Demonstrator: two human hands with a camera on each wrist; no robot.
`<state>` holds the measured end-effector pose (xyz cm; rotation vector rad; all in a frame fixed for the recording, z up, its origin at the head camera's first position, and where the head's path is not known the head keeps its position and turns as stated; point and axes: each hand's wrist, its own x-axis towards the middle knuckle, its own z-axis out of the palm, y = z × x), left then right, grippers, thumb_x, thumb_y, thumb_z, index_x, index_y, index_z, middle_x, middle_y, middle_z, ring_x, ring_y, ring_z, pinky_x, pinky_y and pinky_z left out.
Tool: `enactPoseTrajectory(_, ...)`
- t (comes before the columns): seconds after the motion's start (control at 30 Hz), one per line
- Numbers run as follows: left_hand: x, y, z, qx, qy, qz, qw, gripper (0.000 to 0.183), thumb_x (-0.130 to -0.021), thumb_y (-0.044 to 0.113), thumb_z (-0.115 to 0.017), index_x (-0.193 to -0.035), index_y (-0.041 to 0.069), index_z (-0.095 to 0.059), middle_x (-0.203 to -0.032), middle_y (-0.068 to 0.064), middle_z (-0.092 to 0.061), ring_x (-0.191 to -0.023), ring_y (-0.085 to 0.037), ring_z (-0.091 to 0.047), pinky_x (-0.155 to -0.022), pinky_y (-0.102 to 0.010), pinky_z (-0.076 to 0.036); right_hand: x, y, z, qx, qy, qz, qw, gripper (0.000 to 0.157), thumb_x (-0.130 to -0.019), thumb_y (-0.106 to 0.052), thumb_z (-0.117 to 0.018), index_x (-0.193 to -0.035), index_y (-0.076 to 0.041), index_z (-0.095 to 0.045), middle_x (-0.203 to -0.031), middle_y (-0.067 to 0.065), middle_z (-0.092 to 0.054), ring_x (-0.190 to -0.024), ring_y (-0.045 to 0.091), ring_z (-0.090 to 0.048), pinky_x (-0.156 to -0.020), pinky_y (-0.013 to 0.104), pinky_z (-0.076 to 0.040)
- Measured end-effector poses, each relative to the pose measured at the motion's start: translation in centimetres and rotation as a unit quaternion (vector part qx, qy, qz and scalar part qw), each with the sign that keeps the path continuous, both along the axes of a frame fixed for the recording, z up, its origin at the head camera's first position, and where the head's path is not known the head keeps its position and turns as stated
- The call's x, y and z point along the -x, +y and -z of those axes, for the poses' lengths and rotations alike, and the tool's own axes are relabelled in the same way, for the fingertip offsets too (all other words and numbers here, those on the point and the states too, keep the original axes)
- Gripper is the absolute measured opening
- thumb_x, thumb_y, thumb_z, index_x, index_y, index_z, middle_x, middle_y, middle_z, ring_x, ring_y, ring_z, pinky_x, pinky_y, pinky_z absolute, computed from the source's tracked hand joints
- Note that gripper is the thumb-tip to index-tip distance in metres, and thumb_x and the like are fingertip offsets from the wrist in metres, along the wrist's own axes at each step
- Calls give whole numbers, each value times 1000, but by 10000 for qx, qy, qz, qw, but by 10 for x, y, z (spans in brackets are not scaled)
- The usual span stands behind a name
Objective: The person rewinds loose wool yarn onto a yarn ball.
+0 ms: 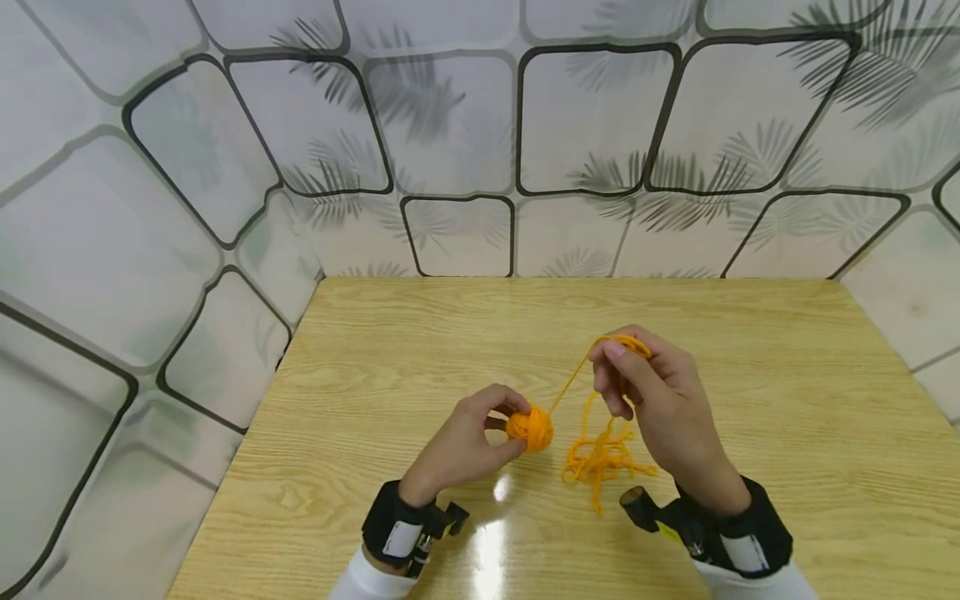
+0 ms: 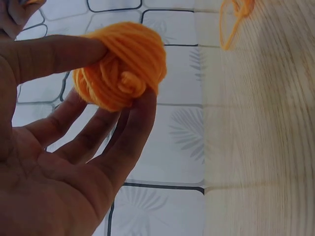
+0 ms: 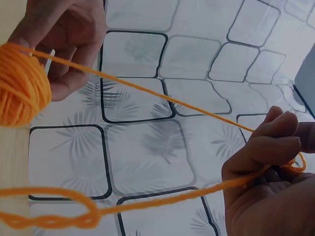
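Note:
A small ball of orange yarn [image 1: 531, 429] sits between the thumb and fingers of my left hand [image 1: 468, 437]. In the left wrist view the wound ball [image 2: 129, 64] shows its wrapped strands, pinched from both sides. From the ball a taut strand [image 3: 162, 95] runs up to my right hand [image 1: 667, 400], which pinches the yarn between thumb and fingers, with a small loop over the fingers. Below the right hand, a loose tangle of the same yarn [image 1: 603, 458] lies on the table, joined to that hand by hanging strands.
The wooden table [image 1: 360, 333] has light wood grain and reflects a bright light near its front. Behind and to the left stand walls covered in a tile and leaf pattern [image 1: 450, 125]. Each wrist wears a black strap with a small camera [image 1: 637, 507].

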<state>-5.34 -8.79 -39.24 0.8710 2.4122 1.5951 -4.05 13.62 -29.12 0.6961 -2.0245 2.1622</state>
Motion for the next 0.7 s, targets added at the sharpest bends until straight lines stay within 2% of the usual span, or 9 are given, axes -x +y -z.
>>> enactPoseTrajectory(0.2,-10,-2,-15,-330,-325,778,9959,28,-83,15,-65,-108,18,-54,-108,3,-55,-100,-13,-54,-84,-30,-47,30,7,11,941,-586,65,9938,30,-97,-19,-44,-97,9,-52,-72,9,-49,-51,19,-35,-42,28,-27)
enactPoseTrajectory(0.33,-15,-3,-24,-926,-624,1202,9865,29,-83,9,-64,-110,13,-54,-110,-3,-54,-101,-17,-53,-84,-36,-47,45,6,26,919,-1132,370,9886,36,-95,-28,-49,-96,8,-53,-71,8,-49,-50,19,-34,-42,26,-27)
enactPoseTrajectory(0.43,-17,-5,-30,-1653,-767,1546,9710,31,-81,-1,-62,-110,6,-53,-112,-12,-52,-102,-21,-53,-83,-43,-48,52,4,42,707,-1522,507,9845,40,-94,-34,-50,-97,6,-54,-70,7,-49,-49,18,-34,-42,27,-26)
enactPoseTrajectory(0.53,-18,-6,-35,-2401,-743,1860,9499,33,-80,-9,-60,-111,-1,-51,-112,-19,-50,-102,-25,-53,-83,-50,-47,56,1,57,458,-1860,506,9802,44,-93,-39,-49,-97,5,-53,-71,6,-49,-49,16,-35,-43,26,-26)
enactPoseTrajectory(0.7,-15,-9,-38,-3297,-777,2084,9175,34,-82,-8,-58,-114,-4,-47,-115,-16,-50,-103,-27,-53,-83,-54,-45,56,-4,79,57,-2187,458,9747,48,-92,-42,-51,-99,6,-52,-72,5,-50,-50,14,-37,-45,23,-28)
